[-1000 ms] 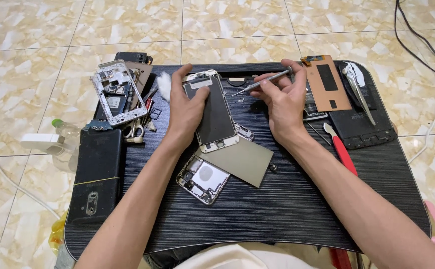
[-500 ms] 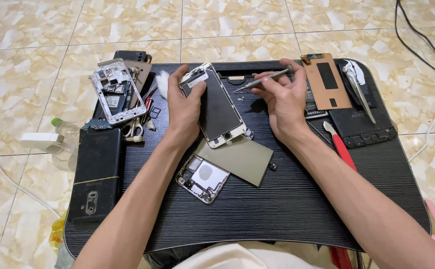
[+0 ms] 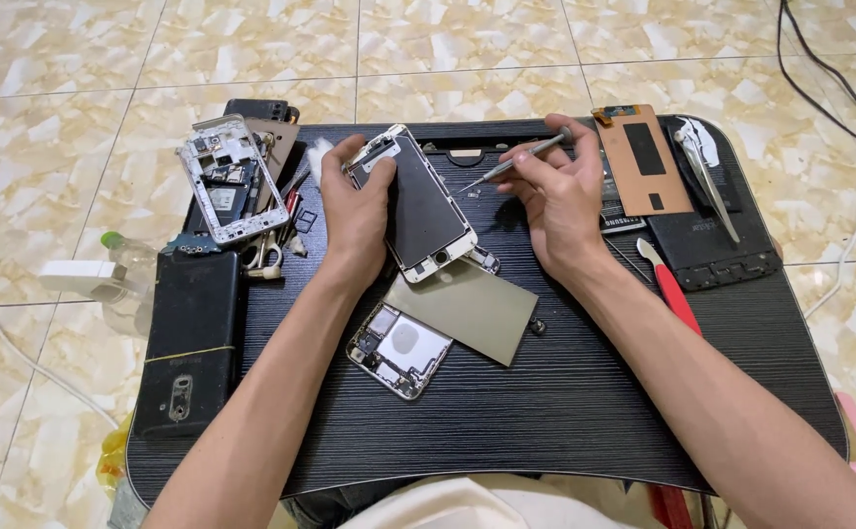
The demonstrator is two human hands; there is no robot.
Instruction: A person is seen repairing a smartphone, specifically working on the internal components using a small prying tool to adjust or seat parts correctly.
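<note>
Soft, even light is filling the scene, bright and without hard shadows. The glossy floor tiles (image 3: 467,49) are throwing a mild sheen at the far side. Faint shadows are sitting under the forearms on the black tray table (image 3: 565,411). Focus is holding sharp centrally; near corners are bending slightly.

Single head view, steeply down, near desk (image 3: 565,421)

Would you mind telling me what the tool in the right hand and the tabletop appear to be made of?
The screwdriver in the right hand looks like bare metal: slim, grey, with a dull sheen. The tabletop seems to be black laminate or textured plastic, since fine parallel lines run across it, though painted wood is possible.
</note>
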